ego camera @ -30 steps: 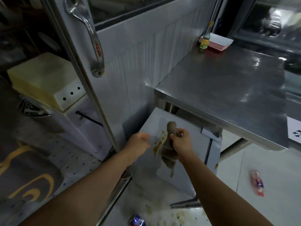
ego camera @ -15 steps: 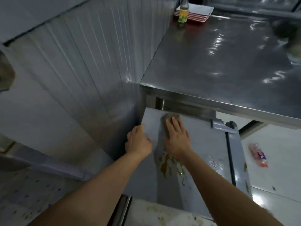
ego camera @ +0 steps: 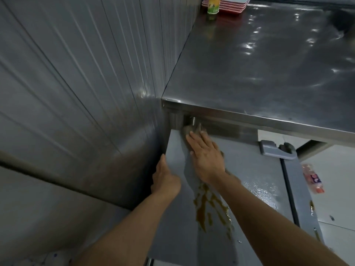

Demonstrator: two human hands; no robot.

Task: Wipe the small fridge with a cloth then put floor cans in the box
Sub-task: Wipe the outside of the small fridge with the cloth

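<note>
The small grey fridge stands under the steel table, its top facing me. A brown sticky spill streaks the top near its middle. My right hand lies flat, fingers spread, pressing a brownish cloth onto the far left part of the top, close to the table's edge. My left hand grips the fridge's left edge, thumb on top. A red crushed can lies on the white floor to the right of the fridge. No box is in view.
The steel table overhangs the fridge's back. A ribbed metal wall closes the left side. A bottle and stacked red-and-white trays sit at the table's far corner. A grey hinge sticks up at the fridge's right.
My right hand went from holding the bunched cloth above the fridge to pressing it flat and pushing it toward the back. My left hand settled on the fridge's left edge. The view moved closer.
</note>
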